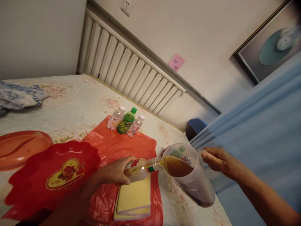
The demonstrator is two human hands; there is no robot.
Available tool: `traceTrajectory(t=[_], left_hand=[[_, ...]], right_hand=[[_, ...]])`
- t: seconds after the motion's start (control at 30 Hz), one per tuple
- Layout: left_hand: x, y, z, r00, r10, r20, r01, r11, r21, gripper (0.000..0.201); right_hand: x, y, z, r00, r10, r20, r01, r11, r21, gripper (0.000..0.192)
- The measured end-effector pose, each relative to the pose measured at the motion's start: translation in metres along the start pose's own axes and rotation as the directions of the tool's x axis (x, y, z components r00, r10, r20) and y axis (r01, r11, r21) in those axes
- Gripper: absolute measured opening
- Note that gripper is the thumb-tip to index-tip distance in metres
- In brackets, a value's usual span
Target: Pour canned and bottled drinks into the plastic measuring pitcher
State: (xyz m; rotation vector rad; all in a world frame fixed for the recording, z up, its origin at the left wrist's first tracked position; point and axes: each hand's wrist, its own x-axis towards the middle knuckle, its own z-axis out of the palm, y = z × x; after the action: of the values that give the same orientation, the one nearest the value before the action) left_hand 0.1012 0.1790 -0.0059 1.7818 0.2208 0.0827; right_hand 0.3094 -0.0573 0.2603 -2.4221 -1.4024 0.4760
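I see my left hand (pixel 116 172) wrapped around a clear bottle (pixel 141 169), held tipped on its side with its mouth over the rim of a clear plastic pitcher (pixel 188 175). Brown liquid fills the lower part of the pitcher, and a little pale liquid remains in the bottle. My right hand (pixel 217 161) is closed on the pitcher's handle at its right side. The pitcher stands near the right edge of the bed (pixel 77 103), tilted in the picture, with the blue floor just beyond it.

Under the bottle lies a red plastic bag (pixel 113 147), spread flat, and on its near end a stack of folded yellow cloths (pixel 135 199). At the bag's far edge stand three small bottles (pixel 125 122) touching one another: two clear with white caps, one green with a green cap between them. Left of my arm sit two red trays: one with a heart (pixel 51 174) and a plainer orange-red one (pixel 21 147) farther left. The middle of the bed between the trays and the far slatted headboard (pixel 127 69) lies open.
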Motion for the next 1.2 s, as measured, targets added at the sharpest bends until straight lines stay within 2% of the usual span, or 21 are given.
traceTrajectory(t=[0.2, 0.37, 0.63, 0.9, 1.07, 1.2], left_hand=[[-0.001, 0.000, 0.000, 0.999, 0.035, -0.038, -0.034, 0.999, 0.016, 0.075], [-0.001, 0.001, 0.000, 1.000, 0.020, 0.005, -0.020, 1.000, -0.011, 0.074], [0.000, -0.001, 0.001, 1.000, 0.008, -0.008, -0.008, 1.000, 0.000, 0.077], [-0.003, 0.003, 0.000, 1.000, 0.014, -0.005, -0.014, 1.000, -0.026, 0.072], [-0.004, 0.003, 0.002, 0.998, 0.055, -0.044, -0.057, 0.997, -0.055, 0.067], [-0.002, -0.001, 0.003, 0.996, 0.065, -0.065, -0.069, 0.996, -0.061, 0.068]], right_hand=[[0.001, 0.002, 0.000, 1.000, -0.004, 0.022, 0.004, 1.000, -0.010, 0.051], [0.001, 0.000, 0.000, 1.000, -0.008, 0.030, 0.009, 0.999, -0.037, 0.052], [0.000, -0.003, -0.001, 0.999, 0.002, 0.050, 0.001, 0.997, -0.071, 0.051], [-0.001, -0.010, 0.007, 0.999, 0.037, -0.025, -0.036, 0.998, 0.052, 0.056], [-0.003, 0.013, 0.015, 0.999, 0.046, -0.020, -0.042, 0.985, 0.166, 0.057], [-0.005, 0.037, 0.027, 0.998, 0.060, -0.023, -0.049, 0.943, 0.330, 0.056]])
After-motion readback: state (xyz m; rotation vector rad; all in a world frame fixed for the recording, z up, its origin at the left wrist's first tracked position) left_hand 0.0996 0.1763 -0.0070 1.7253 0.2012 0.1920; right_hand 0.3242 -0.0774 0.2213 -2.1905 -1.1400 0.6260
